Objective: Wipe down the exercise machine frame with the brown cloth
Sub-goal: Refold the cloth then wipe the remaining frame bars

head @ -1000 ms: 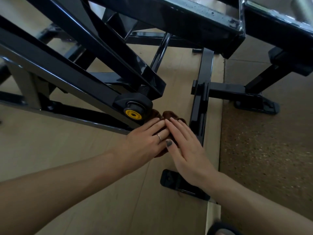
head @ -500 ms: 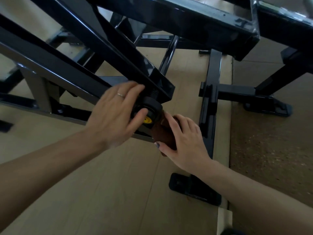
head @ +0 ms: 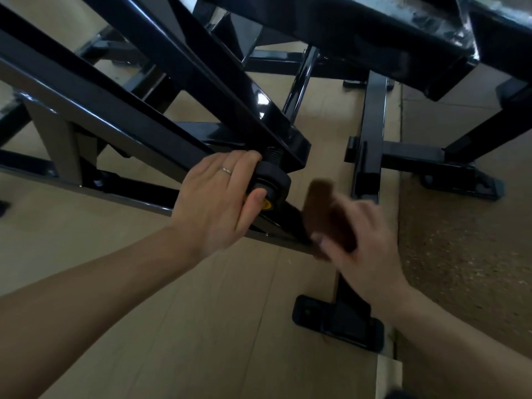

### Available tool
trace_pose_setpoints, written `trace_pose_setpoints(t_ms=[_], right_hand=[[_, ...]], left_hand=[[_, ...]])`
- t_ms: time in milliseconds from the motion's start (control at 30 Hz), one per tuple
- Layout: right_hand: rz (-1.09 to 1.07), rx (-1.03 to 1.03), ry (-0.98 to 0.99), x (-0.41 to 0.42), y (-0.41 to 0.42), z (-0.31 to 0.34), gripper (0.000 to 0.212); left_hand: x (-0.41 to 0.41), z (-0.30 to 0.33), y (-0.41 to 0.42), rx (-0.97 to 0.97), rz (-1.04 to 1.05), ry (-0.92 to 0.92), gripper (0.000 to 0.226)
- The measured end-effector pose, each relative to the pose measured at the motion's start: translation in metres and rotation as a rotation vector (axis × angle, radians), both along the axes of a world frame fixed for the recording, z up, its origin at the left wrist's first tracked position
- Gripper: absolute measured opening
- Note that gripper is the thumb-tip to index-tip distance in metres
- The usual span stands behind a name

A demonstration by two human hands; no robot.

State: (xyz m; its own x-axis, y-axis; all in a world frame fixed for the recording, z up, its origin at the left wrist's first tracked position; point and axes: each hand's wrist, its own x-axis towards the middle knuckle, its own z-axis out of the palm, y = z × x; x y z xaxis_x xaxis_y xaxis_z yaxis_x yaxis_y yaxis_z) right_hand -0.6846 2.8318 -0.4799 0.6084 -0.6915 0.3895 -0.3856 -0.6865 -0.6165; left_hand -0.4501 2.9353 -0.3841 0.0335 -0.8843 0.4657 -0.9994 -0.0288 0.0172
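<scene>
Cloth [head: 328, 217], brown and bunched into a thick pad, sits right of centre in the frame, pinched in the right hand [head: 357, 249] and pressed near the lower end of the sloping frame [head: 138, 122]. That hand is blurred, so exactly how the fingers lie cannot be told. The left hand [head: 218, 203] curls around the round black knob [head: 270, 182] with its yellow centre, thumb under it, a ring on one finger.

To do this step well, I would judge: steady the machine with the left hand and run the pad along each bar's length, turning it to reach the underside and the corners around the knob and its threaded stem, where dust likely gathers.

The frame is square steel tube in glossy black paint that shows highlights and will show smears. Its flat feet [head: 336, 323] rest on a pale wood-look floor [head: 144, 326]; speckled brown matting [head: 466, 269] lies at right.
</scene>
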Motion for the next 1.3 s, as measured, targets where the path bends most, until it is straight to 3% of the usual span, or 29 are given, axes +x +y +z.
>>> trace_pose_setpoints(t_ms=[67, 100, 233, 533, 600, 733, 800, 867, 967, 1167, 1300], right_hand=[[-0.126, 0.256, -0.086, 0.005, -0.016, 0.007, 0.066], [-0.111, 0.262, -0.064, 0.013, -0.021, 0.012, 0.065], [0.137, -0.148, 0.307, 0.041, -0.013, 0.008, 0.068], [0.171, -0.5, 0.235, 0.013, -0.005, -0.007, 0.057], [0.17, -0.402, 0.19, 0.007, -0.007, -0.003, 0.059], [-0.076, 0.199, -0.142, 0.013, -0.012, 0.029, 0.059], [-0.094, 0.272, -0.28, 0.028, -0.012, 0.053, 0.054], [0.032, 0.272, -0.281, 0.052, -0.005, 0.074, 0.053], [0.092, 0.054, -0.091, 0.078, 0.009, 0.09, 0.058], [0.205, -0.414, 0.063, 0.086, 0.001, 0.109, 0.054], [0.25, -0.573, 0.301, 0.117, 0.002, 0.131, 0.052]], left_hand=[[-0.001, -0.002, -0.001, -0.015, -0.003, 0.002, 0.058], [-0.001, -0.003, -0.001, -0.024, -0.001, -0.003, 0.057], [0.0, -0.003, -0.001, -0.035, -0.005, -0.028, 0.057], [-0.001, 0.005, 0.003, 0.09, 0.035, -0.012, 0.054], [-0.001, 0.012, 0.005, 0.126, 0.027, -0.047, 0.056], [0.016, 0.032, 0.013, 0.212, 0.017, -0.264, 0.06], [0.032, 0.04, 0.023, 0.218, 0.066, -0.359, 0.061], [0.049, 0.047, 0.036, 0.244, 0.127, -0.455, 0.065], [0.067, 0.054, 0.05, 0.322, 0.199, -0.557, 0.074], [0.075, 0.059, 0.049, 0.341, 0.204, -0.627, 0.078], [0.087, 0.078, 0.047, 0.302, 0.271, -0.602, 0.094]])
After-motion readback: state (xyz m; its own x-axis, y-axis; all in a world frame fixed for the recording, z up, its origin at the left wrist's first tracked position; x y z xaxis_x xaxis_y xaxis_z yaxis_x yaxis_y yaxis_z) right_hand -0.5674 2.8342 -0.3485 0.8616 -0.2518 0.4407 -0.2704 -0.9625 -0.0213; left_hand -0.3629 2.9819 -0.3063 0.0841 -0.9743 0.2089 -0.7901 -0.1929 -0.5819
